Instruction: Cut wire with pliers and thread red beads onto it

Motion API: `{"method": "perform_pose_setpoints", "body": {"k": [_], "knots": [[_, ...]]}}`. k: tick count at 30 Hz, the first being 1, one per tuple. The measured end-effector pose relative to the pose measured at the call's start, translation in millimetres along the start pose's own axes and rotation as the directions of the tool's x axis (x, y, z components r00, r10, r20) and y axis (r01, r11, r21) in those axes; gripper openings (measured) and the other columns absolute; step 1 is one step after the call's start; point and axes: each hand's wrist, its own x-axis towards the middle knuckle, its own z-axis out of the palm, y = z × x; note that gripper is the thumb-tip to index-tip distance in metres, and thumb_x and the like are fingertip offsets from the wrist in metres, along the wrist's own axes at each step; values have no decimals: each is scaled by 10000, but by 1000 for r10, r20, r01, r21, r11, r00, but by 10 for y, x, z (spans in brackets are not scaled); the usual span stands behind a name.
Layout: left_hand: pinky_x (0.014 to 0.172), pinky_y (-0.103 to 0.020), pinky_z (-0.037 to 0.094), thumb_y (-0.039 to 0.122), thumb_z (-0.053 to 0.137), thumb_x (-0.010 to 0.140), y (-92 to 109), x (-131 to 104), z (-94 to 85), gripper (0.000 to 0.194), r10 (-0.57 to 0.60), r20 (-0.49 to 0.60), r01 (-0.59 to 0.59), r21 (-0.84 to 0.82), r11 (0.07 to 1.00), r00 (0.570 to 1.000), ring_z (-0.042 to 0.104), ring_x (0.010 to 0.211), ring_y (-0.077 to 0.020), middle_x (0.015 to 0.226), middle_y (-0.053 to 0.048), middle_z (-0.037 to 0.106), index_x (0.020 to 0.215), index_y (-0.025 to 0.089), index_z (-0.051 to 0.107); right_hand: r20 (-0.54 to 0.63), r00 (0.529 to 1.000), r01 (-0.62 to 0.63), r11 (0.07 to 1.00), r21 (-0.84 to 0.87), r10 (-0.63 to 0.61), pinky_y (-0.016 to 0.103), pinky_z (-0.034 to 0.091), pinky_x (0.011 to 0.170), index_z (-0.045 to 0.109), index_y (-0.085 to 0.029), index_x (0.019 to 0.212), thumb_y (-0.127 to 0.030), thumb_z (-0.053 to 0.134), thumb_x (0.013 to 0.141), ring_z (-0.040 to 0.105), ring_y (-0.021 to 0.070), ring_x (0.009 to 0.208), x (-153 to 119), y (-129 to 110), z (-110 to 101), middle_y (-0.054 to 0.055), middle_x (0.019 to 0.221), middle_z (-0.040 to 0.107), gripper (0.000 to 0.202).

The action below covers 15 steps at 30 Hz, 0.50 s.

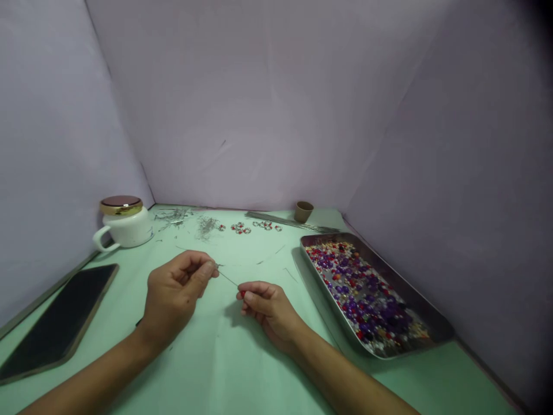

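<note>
My left hand (179,288) pinches one end of a thin wire (228,279) between thumb and forefinger, above the green table. The wire slants down to my right hand (268,311), whose thumb and forefinger close on a small red bead (242,294) at its other end. To the right lies a metal tray (375,351) full of purple, red, clear and gold beads (345,282). Behind my hands, several small rings with red beads (240,228) sit in a loose row.
A white lidded mug (129,227) and a dark tablet or phone (60,320) are at the left. Tangled wire bits (207,226), a bundle of straight wires (285,221) and a small brown cup (303,212) lie along the back, before a pale cloth wall.
</note>
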Motion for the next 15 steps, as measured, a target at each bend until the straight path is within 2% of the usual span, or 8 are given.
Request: {"method": "perform_pose_setpoints", "body": {"k": [8, 15], "knots": [[391, -195, 323, 303, 551, 741, 38, -22, 9, 137, 23, -15, -23, 8, 1000, 1000, 418, 426, -78, 562, 11, 571, 679, 183, 571, 12, 1000, 15, 1000, -2, -15, 226, 428, 597, 677, -113, 782, -235, 766, 556, 534, 64, 543, 5, 16, -15, 29, 703, 643, 272], [383, -192, 299, 317, 568, 723, 66, -65, 14, 151, 25, 21, -26, 44, 999, 999, 400, 416, -77, 524, 23, 548, 665, 178, 574, 18, 999, 45, 998, -34, -45, 223, 417, 593, 676, -120, 781, -245, 758, 564, 527, 63, 539, -7, 44, -21, 27, 704, 641, 263]]}}
